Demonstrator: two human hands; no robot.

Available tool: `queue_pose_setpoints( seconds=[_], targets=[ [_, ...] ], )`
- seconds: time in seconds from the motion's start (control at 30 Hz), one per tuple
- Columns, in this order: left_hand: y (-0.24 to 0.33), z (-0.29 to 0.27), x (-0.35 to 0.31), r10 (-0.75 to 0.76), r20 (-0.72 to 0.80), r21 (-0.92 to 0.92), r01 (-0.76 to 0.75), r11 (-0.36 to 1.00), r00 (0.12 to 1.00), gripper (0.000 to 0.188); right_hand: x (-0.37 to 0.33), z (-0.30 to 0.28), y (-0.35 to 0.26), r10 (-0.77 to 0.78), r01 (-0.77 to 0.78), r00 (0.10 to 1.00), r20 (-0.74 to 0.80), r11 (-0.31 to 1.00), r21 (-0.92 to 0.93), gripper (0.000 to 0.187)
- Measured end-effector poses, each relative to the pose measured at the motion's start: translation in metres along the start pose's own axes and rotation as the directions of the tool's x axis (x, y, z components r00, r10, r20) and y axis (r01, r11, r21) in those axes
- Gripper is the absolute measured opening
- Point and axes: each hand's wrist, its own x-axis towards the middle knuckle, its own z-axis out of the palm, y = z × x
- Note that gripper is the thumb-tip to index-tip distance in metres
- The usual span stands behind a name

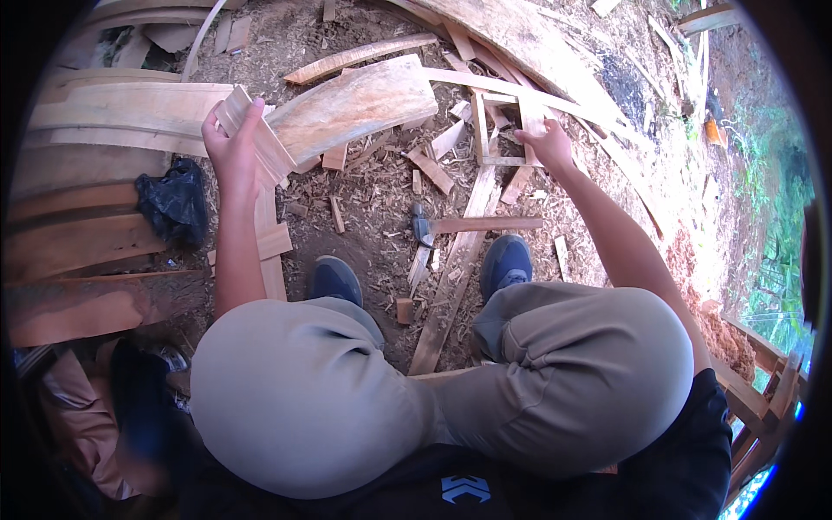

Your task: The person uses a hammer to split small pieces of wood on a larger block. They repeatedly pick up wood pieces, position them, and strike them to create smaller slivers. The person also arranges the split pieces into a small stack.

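My left hand [232, 149] grips a short flat wooden board [257, 137], with thumb and fingers at its upper end. The board is tilted over the end of a long plank. At the right, my right hand [548, 146] is closed on one side of a small rectangular wooden frame [479, 130]. Its thumb lies against the frame's side, and some fingers are hidden behind it. Between my shoes a hammer [485, 224] rests on the ground, its dark head toward the left. A broad curved slab [360, 111] lies between my hands.
Long planks [104, 182] are stacked at the left, with a black plastic bag [173, 201] on them. A narrow strip [455, 269] runs between my shoes [507, 264]. Offcuts [431, 170] and shavings cover the dirt ground. A large curved board [529, 43] lies at the far side.
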Motion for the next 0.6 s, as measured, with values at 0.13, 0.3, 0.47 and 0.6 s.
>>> queue_pose_setpoints(
  seconds=[0.13,0.3,0.47,0.6],
  targets=[
    [0.0029,0.0006,-0.0014,0.008,0.004,-0.002,-0.008,1.000,1.000,0.075,-0.0011,0.0007,0.0000,0.010,-0.009,1.000,-0.020,1.000,0.010,0.100],
    [0.0033,0.0010,-0.0010,0.009,0.014,-0.016,-0.008,1.000,1.000,0.074,0.0003,0.0030,0.0008,0.002,-0.002,0.999,-0.043,1.000,-0.019,0.100],
    [0.0054,0.0034,-0.0024,0.016,0.029,-0.028,-0.015,0.999,0.999,0.076,0.0036,0.0042,0.0039,-0.001,-0.001,0.999,-0.040,0.999,-0.045,0.101],
    [0.0041,0.0032,-0.0031,0.014,0.022,-0.020,-0.014,1.000,1.000,0.076,0.0063,0.0034,0.0024,-0.005,0.004,1.000,-0.015,0.997,-0.082,0.106]
  ],
)
